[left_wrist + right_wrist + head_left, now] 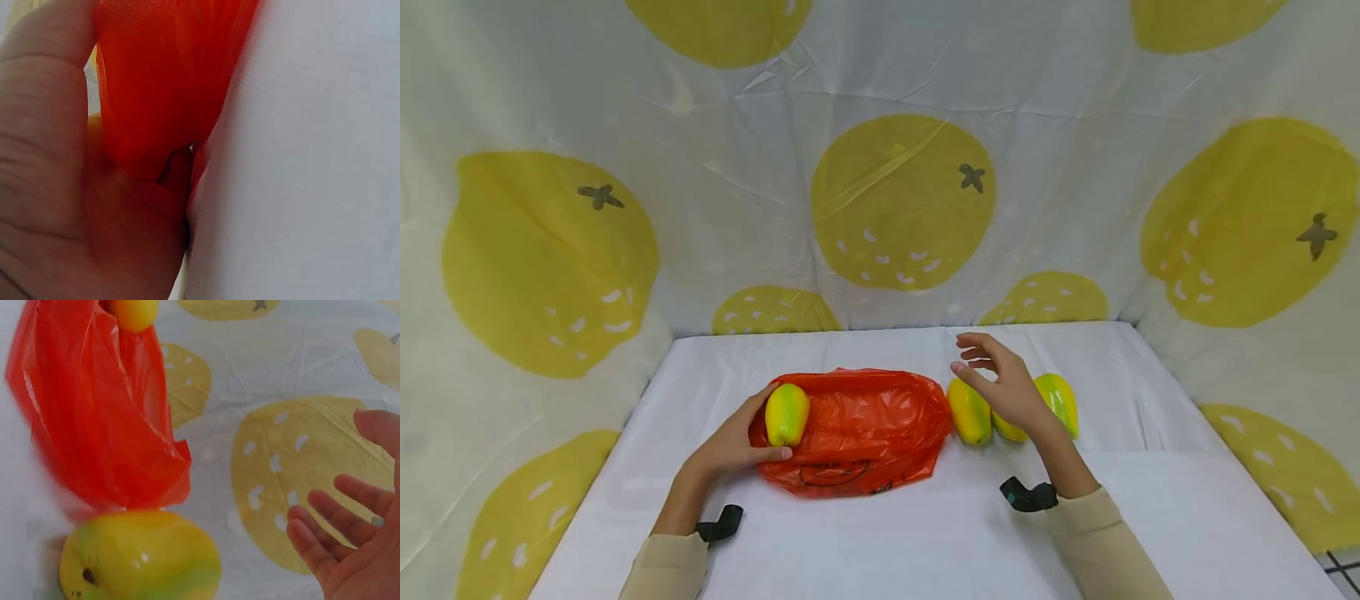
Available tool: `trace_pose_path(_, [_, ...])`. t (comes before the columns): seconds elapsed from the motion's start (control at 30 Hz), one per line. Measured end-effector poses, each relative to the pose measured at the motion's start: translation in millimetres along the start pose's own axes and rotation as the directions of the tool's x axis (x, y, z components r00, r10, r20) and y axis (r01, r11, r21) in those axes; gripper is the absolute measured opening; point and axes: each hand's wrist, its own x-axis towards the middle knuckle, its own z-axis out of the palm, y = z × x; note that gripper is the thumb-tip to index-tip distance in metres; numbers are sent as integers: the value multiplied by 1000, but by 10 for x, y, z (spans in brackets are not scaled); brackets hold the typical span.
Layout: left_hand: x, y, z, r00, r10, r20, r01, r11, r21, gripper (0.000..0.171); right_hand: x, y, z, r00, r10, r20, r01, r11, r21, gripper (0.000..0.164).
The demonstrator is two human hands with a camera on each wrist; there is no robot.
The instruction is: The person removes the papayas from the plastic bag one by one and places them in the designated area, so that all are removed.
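A red plastic bag (865,425) lies on the white table. A yellow-green mango (787,415) sits at its left end, between the thumb and fingers of my left hand (730,443). In the left wrist view, that hand's thumb and fingers curl round the bag's end (156,81); the mango is hidden there. My right hand (1003,387) is raised over the mangoes to the right of the bag, fingers spread, holding nothing. Below it are a mango (970,412) next to the bag, a partly covered mango (1010,428) and a greener mango (1058,403).
A white cloth (850,550) covers the table. Behind and at both sides hang pale curtains (737,208) printed with big yellow lemons. Each wrist carries a small black device (1028,496). Floor tiles (1345,567) show at the lower right corner.
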Motion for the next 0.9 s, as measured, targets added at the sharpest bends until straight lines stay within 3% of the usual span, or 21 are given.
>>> trace_pose_path(0.2, [-30, -22, 43, 1000, -9, 4, 9, 1000, -13, 117, 25, -95, 289, 998, 15, 59, -17, 999, 37, 55])
trace_pose_path(0.43, [-22, -13, 23, 1000, -1, -5, 1, 1000, -4, 118, 92, -169, 568, 993, -24, 119, 15, 997, 72, 52])
trace_pose_path(0.67, [-20, -1, -12, 1000, 2, -2, -2, 1000, 0, 118, 160, -263, 826, 980, 44, 193, -68, 991, 119, 52])
trace_pose_path(0.9, [-22, -7, -8, 1000, 15, -3, -15, 1000, -4, 118, 238, -359, 1075, 965, -6, 261, -21, 995, 101, 58])
